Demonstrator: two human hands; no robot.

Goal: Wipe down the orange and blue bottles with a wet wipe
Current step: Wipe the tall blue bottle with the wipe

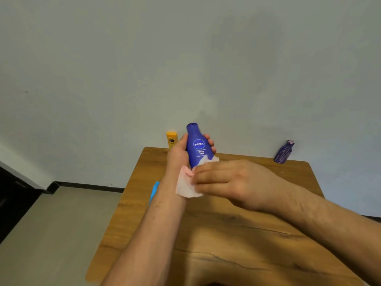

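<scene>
Left hand (179, 155): your fingers wrap round the blue bottle (199, 145), held upright above the table (226, 244).
Right hand (226, 180): you hold the wet wipe (186, 187) against the bottle's lower end.
Orange bottle (172, 139): stands at the table's far edge.
</scene>
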